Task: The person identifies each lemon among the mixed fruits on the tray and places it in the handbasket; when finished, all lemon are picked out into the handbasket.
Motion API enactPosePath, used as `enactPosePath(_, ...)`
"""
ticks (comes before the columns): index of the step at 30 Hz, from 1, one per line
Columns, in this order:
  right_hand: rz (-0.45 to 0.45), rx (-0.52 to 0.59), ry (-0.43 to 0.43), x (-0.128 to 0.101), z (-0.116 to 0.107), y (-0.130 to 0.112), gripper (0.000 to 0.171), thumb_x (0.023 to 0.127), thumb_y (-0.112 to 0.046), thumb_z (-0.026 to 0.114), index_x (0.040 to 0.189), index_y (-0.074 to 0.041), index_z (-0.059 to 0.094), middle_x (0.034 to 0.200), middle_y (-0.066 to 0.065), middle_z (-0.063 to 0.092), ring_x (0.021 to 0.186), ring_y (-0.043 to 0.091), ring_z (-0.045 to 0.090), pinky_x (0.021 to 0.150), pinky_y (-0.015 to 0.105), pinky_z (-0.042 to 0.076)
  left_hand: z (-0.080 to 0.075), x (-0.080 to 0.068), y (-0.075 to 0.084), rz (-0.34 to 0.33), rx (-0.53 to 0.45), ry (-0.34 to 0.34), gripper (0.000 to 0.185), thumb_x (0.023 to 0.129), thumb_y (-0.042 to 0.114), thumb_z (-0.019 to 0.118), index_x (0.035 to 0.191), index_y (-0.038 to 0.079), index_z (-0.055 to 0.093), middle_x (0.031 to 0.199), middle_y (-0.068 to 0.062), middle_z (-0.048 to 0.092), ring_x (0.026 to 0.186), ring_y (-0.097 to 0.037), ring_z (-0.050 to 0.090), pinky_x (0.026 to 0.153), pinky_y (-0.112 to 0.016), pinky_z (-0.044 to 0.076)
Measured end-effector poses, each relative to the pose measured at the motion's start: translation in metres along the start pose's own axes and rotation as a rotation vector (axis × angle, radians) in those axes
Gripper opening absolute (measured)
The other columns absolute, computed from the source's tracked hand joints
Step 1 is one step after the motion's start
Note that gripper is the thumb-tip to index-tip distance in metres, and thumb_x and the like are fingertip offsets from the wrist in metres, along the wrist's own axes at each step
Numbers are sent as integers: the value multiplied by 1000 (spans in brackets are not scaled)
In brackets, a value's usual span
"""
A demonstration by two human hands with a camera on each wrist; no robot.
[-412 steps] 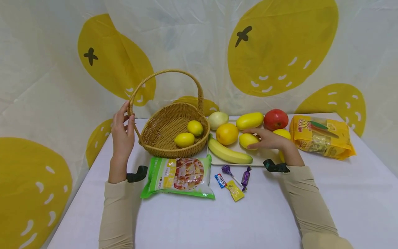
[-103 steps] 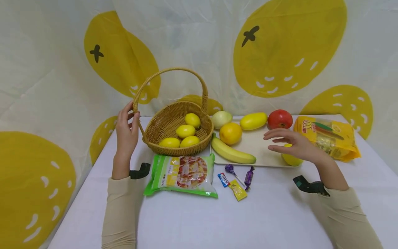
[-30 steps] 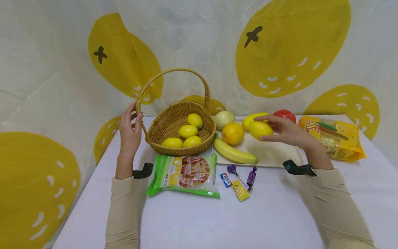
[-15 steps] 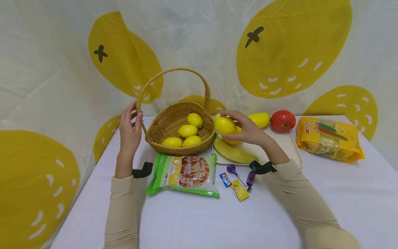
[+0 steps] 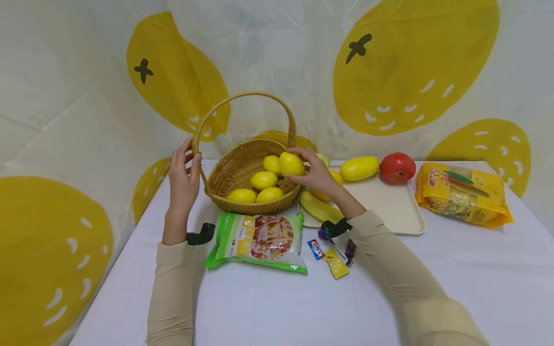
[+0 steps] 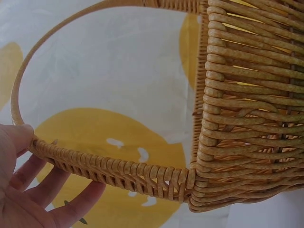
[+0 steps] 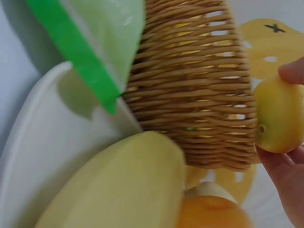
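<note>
My left hand (image 5: 183, 185) grips the left side of the arched handle (image 6: 109, 168) of a wicker basket (image 5: 222, 178), thumb on one side and fingers on the other. Several lemons (image 5: 264, 180) lie inside the basket. Above its right rim, my right hand (image 5: 318, 173) pinches a yellow fruit (image 5: 292, 164) between thumb and fingers. In the right wrist view this fruit (image 7: 280, 114) shows a small stem mark, and the basket's woven wall (image 7: 199, 90) is beside it. Partly hidden under my right arm are a banana (image 5: 318, 206) and an orange fruit (image 5: 336, 177).
A cream tray (image 5: 385, 204) bears a long yellow fruit (image 5: 359, 168) and a red fruit (image 5: 397, 167); a pale fruit (image 5: 323, 158) shows behind my hand. Right of it lies a yellow snack bag (image 5: 465, 192). A green-edged food bag (image 5: 259, 240) and wrapped candies (image 5: 335, 263) lie in front.
My right hand has carried the yellow fruit leftward from over the tray to the basket's rim. Two lemons have joined the two seen earliest in the basket. My left hand stays on the handle.
</note>
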State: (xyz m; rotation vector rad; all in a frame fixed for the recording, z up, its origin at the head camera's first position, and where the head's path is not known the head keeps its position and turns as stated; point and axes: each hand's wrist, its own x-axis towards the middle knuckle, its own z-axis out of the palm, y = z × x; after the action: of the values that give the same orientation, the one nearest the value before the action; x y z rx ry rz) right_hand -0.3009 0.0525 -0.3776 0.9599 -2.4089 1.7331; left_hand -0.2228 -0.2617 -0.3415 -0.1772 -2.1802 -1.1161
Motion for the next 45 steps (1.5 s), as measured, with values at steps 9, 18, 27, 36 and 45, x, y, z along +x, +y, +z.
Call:
enactPosePath(9, -18, -220, -100, 5, 13, 12, 62, 81, -13, 81, 136, -5, 54, 139, 16, 51, 126, 31, 48, 106, 46, 41, 1, -1, 1, -4, -2, -6, 45, 103, 19, 49, 147, 10, 42, 135, -18, 48, 117, -33, 56, 89, -52, 54)
enactPosePath(18, 16, -430, -282, 14, 14, 2, 62, 82, -19, 80, 136, -1, 54, 139, 19, 52, 130, 34, 45, 110, 46, 37, 0, -1, 0, -14, 8, -7, 46, 103, 20, 49, 147, 11, 42, 134, -18, 49, 117, -33, 56, 89, -52, 54)
enactPosePath(27, 39, -512, -423, 18, 16, -7, 45, 88, -7, 71, 129, 7, 59, 132, 23, 58, 127, 36, 50, 107, 45, 41, 1, -3, -1, -10, 7, -2, 46, 103, 21, 49, 147, 11, 42, 135, -17, 49, 117, -32, 56, 88, -51, 54)
enactPosePath(36, 58, -495, -396, 13, 13, -4, 40, 89, -5, 68, 128, 5, 61, 130, 21, 59, 127, 35, 50, 106, 45, 43, 5, -2, 0, -3, -14, -17, 46, 103, 21, 49, 147, 11, 42, 135, -18, 48, 117, -33, 56, 88, -52, 54)
enactPosePath(45, -59, -394, -329, -8, 9, 1, 32, 95, -10, 63, 124, 3, 64, 130, 21, 60, 127, 36, 50, 106, 47, 42, 7, -1, -3, -9, -25, -26, 46, 103, 19, 49, 147, 11, 42, 135, -18, 49, 119, -33, 56, 89, -53, 53)
